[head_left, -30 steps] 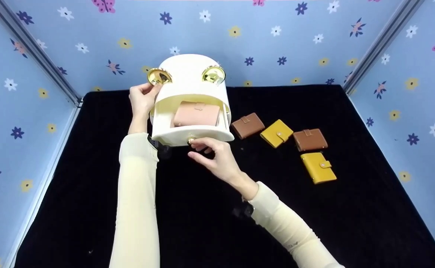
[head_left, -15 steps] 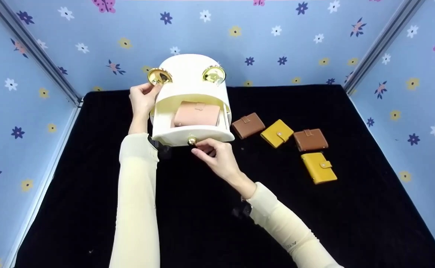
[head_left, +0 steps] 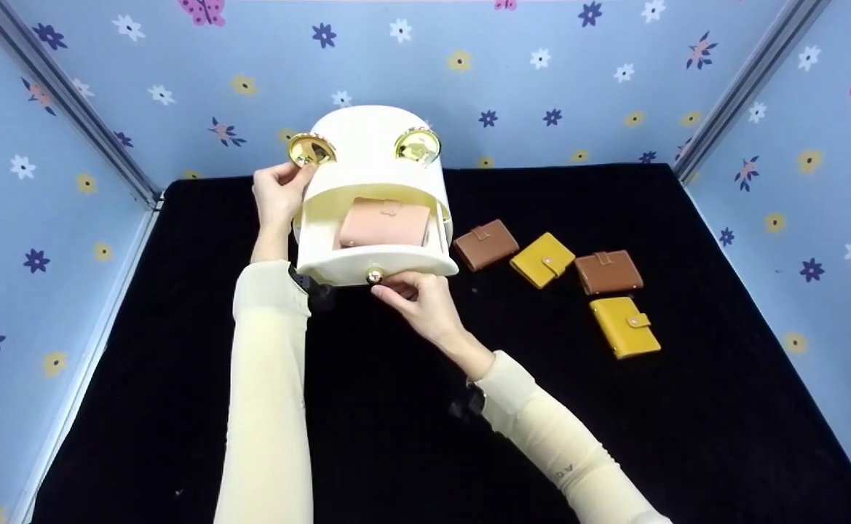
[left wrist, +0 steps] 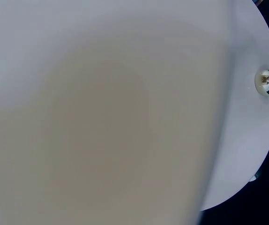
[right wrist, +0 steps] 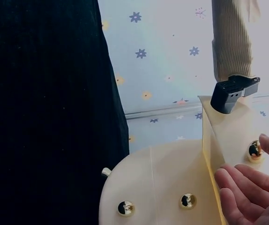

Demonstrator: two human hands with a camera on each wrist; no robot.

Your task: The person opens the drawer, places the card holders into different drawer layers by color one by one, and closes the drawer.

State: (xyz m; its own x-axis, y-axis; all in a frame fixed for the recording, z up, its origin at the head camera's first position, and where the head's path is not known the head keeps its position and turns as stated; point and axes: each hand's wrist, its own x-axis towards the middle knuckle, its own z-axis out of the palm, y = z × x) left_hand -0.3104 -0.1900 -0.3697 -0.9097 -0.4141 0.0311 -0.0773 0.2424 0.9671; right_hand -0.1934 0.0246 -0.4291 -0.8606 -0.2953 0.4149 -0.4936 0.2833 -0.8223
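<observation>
A white round-topped drawer cabinet [head_left: 374,138] stands at the back, two gold round ornaments on its top. Its drawer [head_left: 418,262] is pulled out, and a pink wallet [head_left: 389,222] with a strap lies inside. My left hand [head_left: 278,195] holds the cabinet's left side just below the left gold ornament [head_left: 312,150]; some of its fingers are hidden. At the drawer front, my right hand [head_left: 429,306] has its fingertips right beside the small gold knob [head_left: 375,276]. In the right wrist view, the thumb tip reaches the knob [right wrist: 255,151] while the other fingers stay loosely bent below it.
To the right of the cabinet lie a brown wallet [head_left: 486,245], a yellow wallet [head_left: 542,260], another brown wallet [head_left: 608,272] and another yellow wallet [head_left: 624,327] on the black cloth [head_left: 410,437]. Flower-patterned walls [head_left: 541,87] surround the table.
My right fingertips first slid off the knob to the right, then moved slightly up, close beside it. The left hand, the drawer and the pink wallet stay in place.
</observation>
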